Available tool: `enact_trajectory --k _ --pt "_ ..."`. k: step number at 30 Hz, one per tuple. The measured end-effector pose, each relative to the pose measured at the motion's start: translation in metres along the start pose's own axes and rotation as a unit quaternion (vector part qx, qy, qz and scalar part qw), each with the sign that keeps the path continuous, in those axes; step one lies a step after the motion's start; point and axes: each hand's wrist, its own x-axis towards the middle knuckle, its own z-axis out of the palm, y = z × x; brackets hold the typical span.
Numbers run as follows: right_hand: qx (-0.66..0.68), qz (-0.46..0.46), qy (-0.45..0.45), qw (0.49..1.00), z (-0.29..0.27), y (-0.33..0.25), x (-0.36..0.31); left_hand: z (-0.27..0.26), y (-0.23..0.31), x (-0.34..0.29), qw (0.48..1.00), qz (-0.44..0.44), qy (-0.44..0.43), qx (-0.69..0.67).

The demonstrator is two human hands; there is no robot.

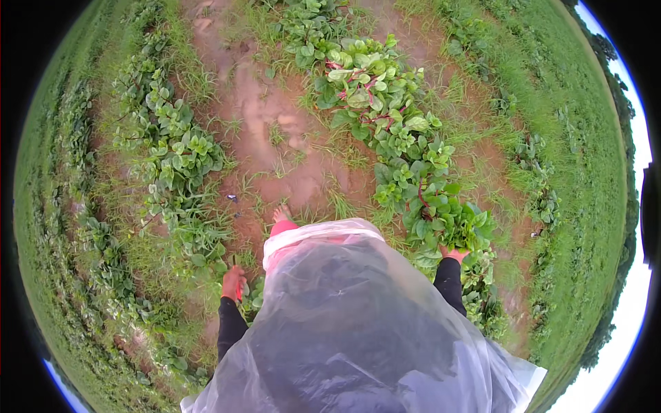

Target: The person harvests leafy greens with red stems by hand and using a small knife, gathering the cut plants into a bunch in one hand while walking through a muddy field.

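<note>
My right hand [454,255] is closed around the base of a bunch of leafy greens [460,221], broad-leaved with reddish stems, like Malabar spinach. It is over the plant row to my right. Low on the left, my left hand [232,283] is closed on a small red-handled tool [239,289]; a dark narrow tip sticks up past the fingers, and its exact kind is too small to make out. Farther up the right row lies a heap of greens [368,86] with pinkish-red stems showing among the leaves.
A wet, muddy furrow [275,138] with puddles runs ahead between two planted rows. The left row [179,148] carries similar leafy plants among grass. My bare foot [281,214] stands in the mud. A clear plastic sheet [330,303] covers my front. Trees edge the field at right.
</note>
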Motion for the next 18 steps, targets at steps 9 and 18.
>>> enact_trajectory --k 9,18 --pt "0.159 0.032 0.102 0.982 0.005 -0.107 -0.080 -0.077 0.198 0.138 0.992 0.078 -0.094 0.041" --pt "0.943 -0.037 0.048 0.329 -0.004 -0.164 -0.049 0.035 0.400 0.175 0.982 0.133 -0.091 0.094"
